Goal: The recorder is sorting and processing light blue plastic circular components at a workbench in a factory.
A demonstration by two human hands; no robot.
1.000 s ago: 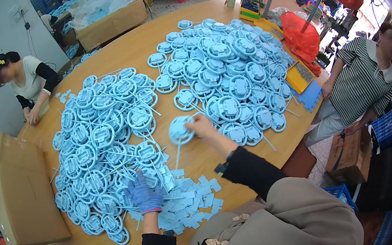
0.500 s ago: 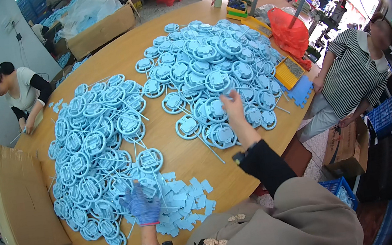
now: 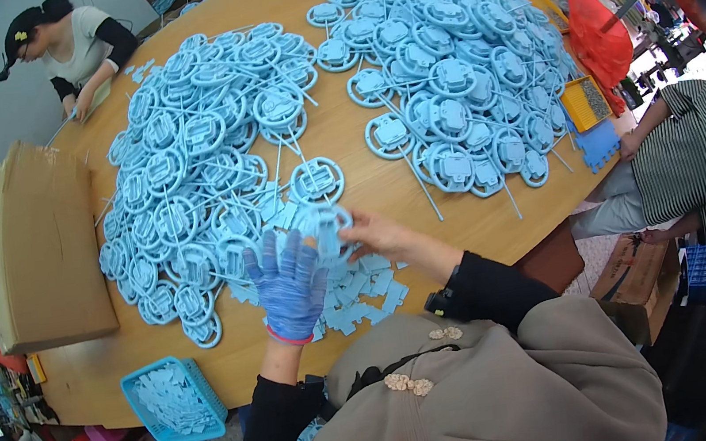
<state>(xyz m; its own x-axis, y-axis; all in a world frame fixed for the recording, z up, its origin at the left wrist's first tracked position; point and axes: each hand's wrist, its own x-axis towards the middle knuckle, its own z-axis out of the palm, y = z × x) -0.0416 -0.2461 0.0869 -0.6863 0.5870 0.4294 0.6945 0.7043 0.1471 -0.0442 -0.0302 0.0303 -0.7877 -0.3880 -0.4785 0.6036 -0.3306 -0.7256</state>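
Observation:
In front of me a light-blue plastic wheel-shaped part [image 3: 320,227] is slightly blurred. My right hand [image 3: 375,234], bare, pinches its right rim. My left hand [image 3: 289,287], in a blue knitted glove, has its fingers stretched out beside the part's left edge; whether it touches the part I cannot make out. Below the hands lie loose flat light-blue pieces [image 3: 360,291]. Another wheel-shaped part [image 3: 317,181] rests on the table just beyond. To the left spreads a heap of such parts with thin rods [image 3: 184,153], and to the right a second heap [image 3: 450,74].
A blue basket [image 3: 211,389] of flat pieces stands at the table's near left edge. At far left is a cardboard box [image 3: 45,252]. One person [image 3: 90,50] works at the far left; another, in a striped top [image 3: 682,146], sits at right near a yellow tray [image 3: 575,108].
My right hand has come back from the right heap and now grips a wheel-shaped part. My left hand has lifted off the left heap's edge toward it. The view has shifted.

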